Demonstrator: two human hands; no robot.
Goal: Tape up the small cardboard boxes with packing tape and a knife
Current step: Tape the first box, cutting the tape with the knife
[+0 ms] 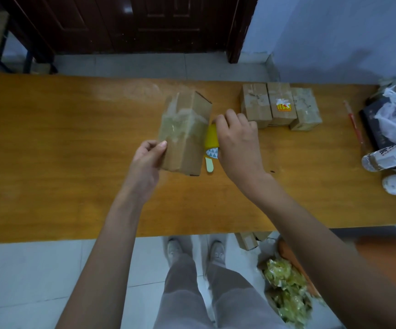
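Note:
A small cardboard box [187,134] stands tilted on the orange table [73,162], with clear packing tape wrapped over its upper half. My left hand [148,160] grips its near left edge, thumb on the front face. My right hand [237,141] curls over a yellow tape roll [211,137] right beside the box's right side. A knife with a patterned blade and pale handle [210,162] shows just under that hand; whether the hand holds it I cannot tell.
Three taped boxes [281,106] stand in a row at the back right. A red pen [353,122] and plastic bags with bottles [393,129] crowd the right end. More boxes [248,241] and crumpled tape [284,295] lie on the floor.

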